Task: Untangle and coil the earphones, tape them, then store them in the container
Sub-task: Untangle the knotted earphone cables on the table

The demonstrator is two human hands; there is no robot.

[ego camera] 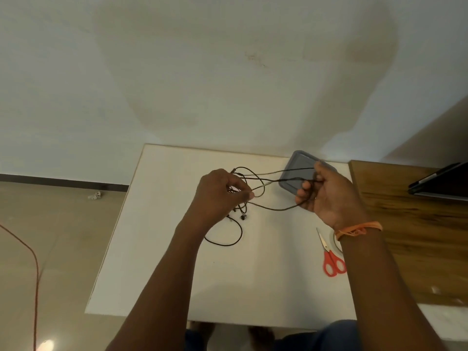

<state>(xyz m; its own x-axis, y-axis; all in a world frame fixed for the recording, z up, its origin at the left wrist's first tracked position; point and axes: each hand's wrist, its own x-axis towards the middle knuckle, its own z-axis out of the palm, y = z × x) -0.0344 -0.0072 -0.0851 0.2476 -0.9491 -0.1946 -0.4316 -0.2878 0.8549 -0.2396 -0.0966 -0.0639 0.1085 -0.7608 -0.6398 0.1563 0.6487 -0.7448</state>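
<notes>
Head view – both hands (220, 193) (321, 191) pinching tangled earphones (263, 196), above table (266, 274)

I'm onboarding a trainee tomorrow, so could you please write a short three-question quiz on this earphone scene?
1. True or false: the earphones are already coiled and taped.
2. What holds the black cable?
A. the left hand alone
B. the right hand alone
C. both hands
3. Name the red-handled tool lying on the white table near the right wrist.

Key:
1. False: the cable spans both hands in loose loops.
2. C
3. The scissors, beside a tape roll; the grey container lies behind the right hand.
</notes>
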